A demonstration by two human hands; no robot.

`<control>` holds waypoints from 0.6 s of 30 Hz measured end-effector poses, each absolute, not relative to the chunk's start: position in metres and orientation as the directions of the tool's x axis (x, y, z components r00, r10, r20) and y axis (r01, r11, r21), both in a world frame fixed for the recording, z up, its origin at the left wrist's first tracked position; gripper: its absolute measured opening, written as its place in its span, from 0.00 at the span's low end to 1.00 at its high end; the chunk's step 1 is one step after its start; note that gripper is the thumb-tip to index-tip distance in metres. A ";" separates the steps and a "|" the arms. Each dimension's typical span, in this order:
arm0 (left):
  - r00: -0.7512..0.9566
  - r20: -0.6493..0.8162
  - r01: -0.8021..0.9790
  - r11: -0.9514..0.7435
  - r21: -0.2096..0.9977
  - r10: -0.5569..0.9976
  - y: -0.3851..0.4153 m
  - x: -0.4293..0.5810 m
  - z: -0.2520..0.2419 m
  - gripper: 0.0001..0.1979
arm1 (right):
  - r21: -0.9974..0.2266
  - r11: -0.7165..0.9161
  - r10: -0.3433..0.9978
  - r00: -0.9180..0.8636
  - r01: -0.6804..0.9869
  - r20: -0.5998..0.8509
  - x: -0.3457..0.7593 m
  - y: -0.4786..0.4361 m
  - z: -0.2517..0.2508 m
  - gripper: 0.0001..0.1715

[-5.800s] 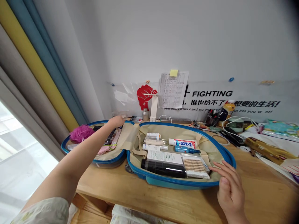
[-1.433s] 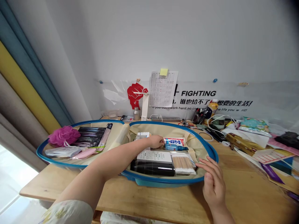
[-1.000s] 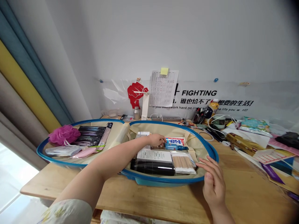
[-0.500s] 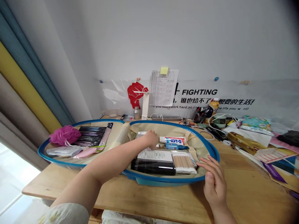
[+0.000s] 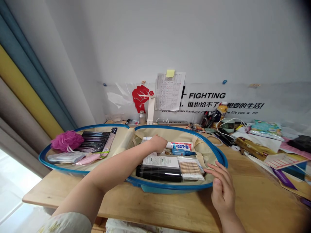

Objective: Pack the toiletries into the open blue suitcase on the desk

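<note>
A blue-rimmed case [image 5: 170,188] lies open on the wooden desk [image 5: 262,200]. My left hand [image 5: 157,143] reaches into its right half, fingers curled over small white tubes [image 5: 146,139]; what it grips is hidden. Beside it lie a toothpaste tube [image 5: 181,146], a blue bottle [image 5: 183,152], a white box [image 5: 160,161], a black bottle [image 5: 159,174] and a pack of cotton swabs [image 5: 191,169]. My right hand [image 5: 222,191] rests flat, fingers apart, on the case's right front rim.
The left half of the case holds a pink bath sponge [image 5: 67,141], a dark packet [image 5: 94,141] and flat sachets [image 5: 65,157]. Cables, bottles, papers and packets [image 5: 257,145] crowd the desk's right side. Curtains [image 5: 26,90] hang at left.
My left hand came from the case's left half into the right half and has since shifted a little among the tubes. My right hand stays on the rim.
</note>
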State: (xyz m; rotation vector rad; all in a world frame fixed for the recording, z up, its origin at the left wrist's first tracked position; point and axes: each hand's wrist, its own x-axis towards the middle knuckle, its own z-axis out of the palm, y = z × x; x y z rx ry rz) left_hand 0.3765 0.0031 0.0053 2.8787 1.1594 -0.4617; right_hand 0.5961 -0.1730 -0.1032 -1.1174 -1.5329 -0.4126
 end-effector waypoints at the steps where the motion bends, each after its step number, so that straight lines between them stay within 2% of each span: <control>1: 0.687 -0.260 0.681 -0.726 -0.096 0.679 0.003 0.376 0.007 0.13 | -0.310 0.485 0.421 0.092 0.818 0.902 0.596 -0.173 -0.103 0.18; 8: 0.725 -0.204 0.666 -0.745 -0.035 0.658 -0.003 0.377 0.010 0.12 | -0.317 0.492 0.418 0.100 0.811 0.903 0.596 -0.173 -0.103 0.18; 15: 0.742 -0.234 0.651 -0.759 0.024 0.629 -0.008 0.384 -0.001 0.10 | -0.330 0.480 0.427 0.112 0.813 0.897 0.597 -0.173 -0.104 0.18; 18: 0.740 -0.263 0.655 -0.753 0.069 0.619 -0.004 0.385 -0.007 0.13 | -0.327 0.477 0.424 0.113 0.816 0.899 0.596 -0.173 -0.104 0.19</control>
